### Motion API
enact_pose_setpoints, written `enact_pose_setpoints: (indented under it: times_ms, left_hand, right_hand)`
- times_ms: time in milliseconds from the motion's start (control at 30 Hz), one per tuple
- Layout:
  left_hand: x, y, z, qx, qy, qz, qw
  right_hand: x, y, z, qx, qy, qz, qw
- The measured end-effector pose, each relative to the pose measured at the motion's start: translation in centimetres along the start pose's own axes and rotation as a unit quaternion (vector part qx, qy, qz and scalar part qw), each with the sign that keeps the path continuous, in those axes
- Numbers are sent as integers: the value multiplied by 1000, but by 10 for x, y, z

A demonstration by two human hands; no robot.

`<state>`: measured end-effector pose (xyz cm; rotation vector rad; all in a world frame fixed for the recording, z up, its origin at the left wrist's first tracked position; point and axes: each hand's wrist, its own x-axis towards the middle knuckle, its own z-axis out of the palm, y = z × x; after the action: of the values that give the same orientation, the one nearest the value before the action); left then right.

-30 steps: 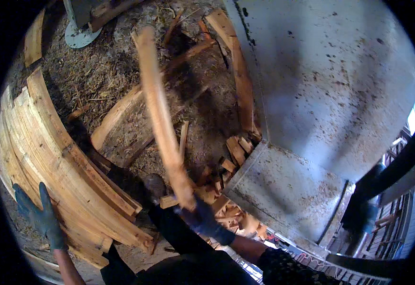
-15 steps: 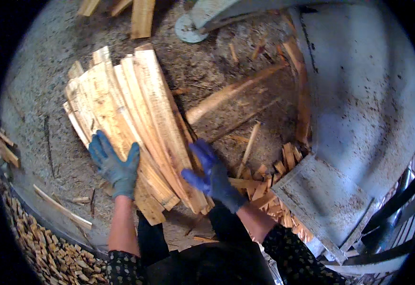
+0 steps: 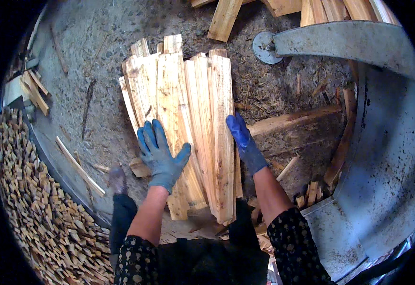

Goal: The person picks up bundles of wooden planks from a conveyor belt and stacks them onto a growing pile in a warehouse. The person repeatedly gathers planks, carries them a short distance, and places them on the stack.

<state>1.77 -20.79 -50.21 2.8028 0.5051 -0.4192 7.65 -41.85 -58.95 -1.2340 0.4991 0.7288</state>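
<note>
A bundle of pale wooden boards (image 3: 169, 99) of uneven lengths lies in front of me, their long sides side by side. My left hand (image 3: 162, 154), in a blue-grey work glove, rests flat on the boards' left part, fingers spread and thumb out. Against the right edge of the bundle is my right hand (image 3: 246, 145), in a glove with darker blue fingers. Its fingers are stretched along the outermost board rather than wrapped round it. What lies under the boards is mostly hidden.
A grey curved metal arm with a round foot (image 3: 267, 47) reaches in at upper right, above a large metal chute (image 3: 383, 156). A thick timber (image 3: 297, 121) lies right of the boards. More planks (image 3: 226, 19) are at the top. A large heap of cut wood pieces (image 3: 55, 204) fills the lower left.
My right hand has come from above the boards' lower right to their right edge. The view has turned, so the bundle appears further right and straighter. My left hand stays on it.
</note>
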Motion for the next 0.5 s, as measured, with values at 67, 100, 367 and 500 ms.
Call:
enact_pose_setpoints:
  times_ms: [67,100,367,500]
  left_hand:
    - [-1,1,1,-11,-3,-2,1000]
    - [0,4,2,-20,3,20,1000]
    - [7,-41,-46,-396,-77,-53,913]
    - [34,-94,-5,-726,-179,-437,501]
  right_hand:
    - [-5,-10,-2,-41,16,13,999]
    - [0,6,-17,-54,28,6,998]
    - [-10,-28,-16,75,58,103,990]
    - [-26,-43,19,-35,35,112,993]
